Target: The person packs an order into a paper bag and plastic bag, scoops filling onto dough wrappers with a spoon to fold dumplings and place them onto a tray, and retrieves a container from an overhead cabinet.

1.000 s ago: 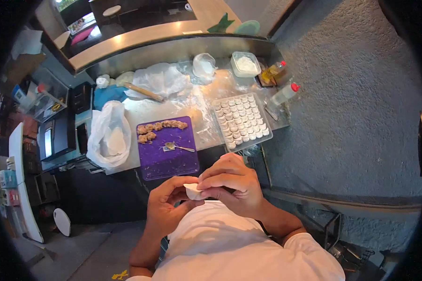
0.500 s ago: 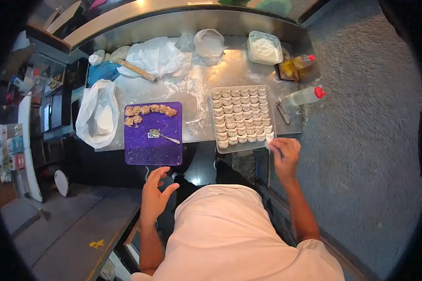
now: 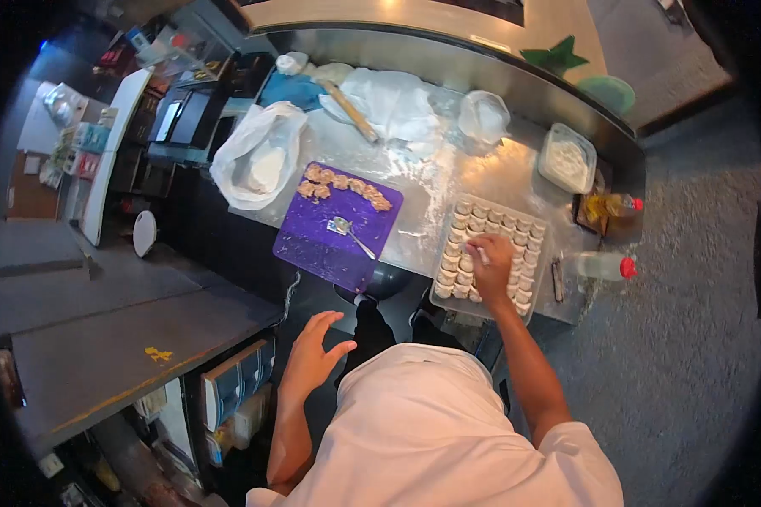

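My left hand [image 3: 311,355] is held in front of my body, fingers apart and thumb out, with nothing in it. Over the middle of the clear tray [image 3: 446,306], my right hand [image 3: 495,260] has its fingers drawn together; something small and pale shows at the fingertips, too small to name. Rows of small white folded dumplings [image 3: 520,297] fill much of the tray, partly hidden by that hand. On the purple board [image 3: 325,262] to the left lie several lumps of brown filling [image 3: 340,181] and a spoon [image 3: 362,243].
Behind are a rolling pin [image 3: 347,110], white plastic bag [image 3: 260,156], white bowl [image 3: 484,117] and tub of white powder [image 3: 566,160]. An oil bottle [image 3: 610,205] and a red-capped bottle [image 3: 602,266] stand right. A dark counter [image 3: 127,338] is at the left.
The piece of dough has left my left hand, which is now open. My right hand went to the tray's near right corner, then to its middle. The view has turned and shifted.
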Tool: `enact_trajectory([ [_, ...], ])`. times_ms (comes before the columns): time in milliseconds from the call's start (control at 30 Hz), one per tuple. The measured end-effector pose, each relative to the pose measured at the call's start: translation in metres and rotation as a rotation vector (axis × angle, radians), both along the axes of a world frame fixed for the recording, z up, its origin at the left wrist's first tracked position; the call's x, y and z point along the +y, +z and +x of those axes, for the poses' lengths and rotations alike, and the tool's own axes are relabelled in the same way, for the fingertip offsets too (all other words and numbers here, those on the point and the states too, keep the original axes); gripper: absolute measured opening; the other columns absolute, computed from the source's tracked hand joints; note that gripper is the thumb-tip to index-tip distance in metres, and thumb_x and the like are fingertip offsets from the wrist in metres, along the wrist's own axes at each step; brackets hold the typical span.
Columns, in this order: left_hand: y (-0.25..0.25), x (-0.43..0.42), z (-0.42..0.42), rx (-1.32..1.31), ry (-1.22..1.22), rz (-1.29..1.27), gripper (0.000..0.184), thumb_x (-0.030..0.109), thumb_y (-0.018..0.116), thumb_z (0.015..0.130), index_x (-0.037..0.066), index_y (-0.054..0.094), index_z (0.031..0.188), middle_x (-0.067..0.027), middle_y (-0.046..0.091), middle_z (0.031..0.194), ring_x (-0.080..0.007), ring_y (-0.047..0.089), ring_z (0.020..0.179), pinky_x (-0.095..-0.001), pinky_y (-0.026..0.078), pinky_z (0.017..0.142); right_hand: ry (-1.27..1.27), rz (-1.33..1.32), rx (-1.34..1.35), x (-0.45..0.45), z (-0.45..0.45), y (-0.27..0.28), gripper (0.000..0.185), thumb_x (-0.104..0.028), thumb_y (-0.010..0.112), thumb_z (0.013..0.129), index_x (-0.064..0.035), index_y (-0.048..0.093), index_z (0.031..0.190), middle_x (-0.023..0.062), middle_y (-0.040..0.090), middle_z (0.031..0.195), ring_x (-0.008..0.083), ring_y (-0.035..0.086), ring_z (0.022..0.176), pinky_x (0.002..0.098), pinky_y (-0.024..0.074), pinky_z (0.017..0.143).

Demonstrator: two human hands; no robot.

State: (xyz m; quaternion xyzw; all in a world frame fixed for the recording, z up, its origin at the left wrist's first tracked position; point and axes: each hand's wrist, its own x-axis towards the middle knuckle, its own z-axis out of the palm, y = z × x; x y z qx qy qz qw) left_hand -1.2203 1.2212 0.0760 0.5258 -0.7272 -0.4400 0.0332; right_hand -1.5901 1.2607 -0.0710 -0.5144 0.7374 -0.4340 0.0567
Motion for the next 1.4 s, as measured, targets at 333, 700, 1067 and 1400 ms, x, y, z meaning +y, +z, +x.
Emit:
enact_trajectory([
  [333,0.008,0.012,0.088,-0.095,0.242,0.173,0.054,0.026,0.079,0.087,0.003,0.061,0.133,-0.0146,0.059,0.138,-0.0315,0.059,0.124,-0.0385,0.05,0.1,0.031,0.089,0.195,-0.134,0.046,-0.1,0.009,-0.019,0.078,0.081,-0.0128,0.072,0.085,0.0023,0.067,0.09,0.026,0.058,0.095,0.0432,0.0386,0.09],
  [700,-0.025,-0.068,0.151,-0.039,0.083,0.152,0.057,0.031,0.079,0.089,0.008,0.06,0.137,-0.0127,0.056,0.143,-0.0316,0.059,0.124,-0.0398,0.051,0.094,-0.081,0.075,0.222,-0.121,0.096,-0.068,0.015,-0.01,0.069,0.084,-0.0078,0.072,0.098,0.0115,0.068,0.097,0.0332,0.061,0.095,0.0472,0.0418,0.087],
  [1067,0.0,-0.141,0.12,0.017,0.035,0.007,0.052,0.02,0.079,0.085,0.002,0.062,0.13,-0.0164,0.061,0.135,-0.0359,0.059,0.126,-0.042,0.046,0.107,0.545,0.274,0.002,-0.019,0.203,-0.01,0.02,-0.004,0.069,0.077,-0.0108,0.074,0.096,0.0078,0.067,0.093,0.0287,0.062,0.092,0.0411,0.0449,0.084],
  [1400,-0.015,-0.038,0.083,0.044,0.151,0.041,0.054,0.025,0.081,0.083,0.003,0.064,0.129,-0.0161,0.063,0.131,-0.0339,0.061,0.121,-0.0397,0.05,0.099,0.272,0.2,-0.055,0.012,0.049,-0.003,0.011,-0.003,0.071,0.083,-0.0053,0.074,0.093,0.0148,0.069,0.085,0.0346,0.066,0.081,0.0431,0.051,0.075],
])
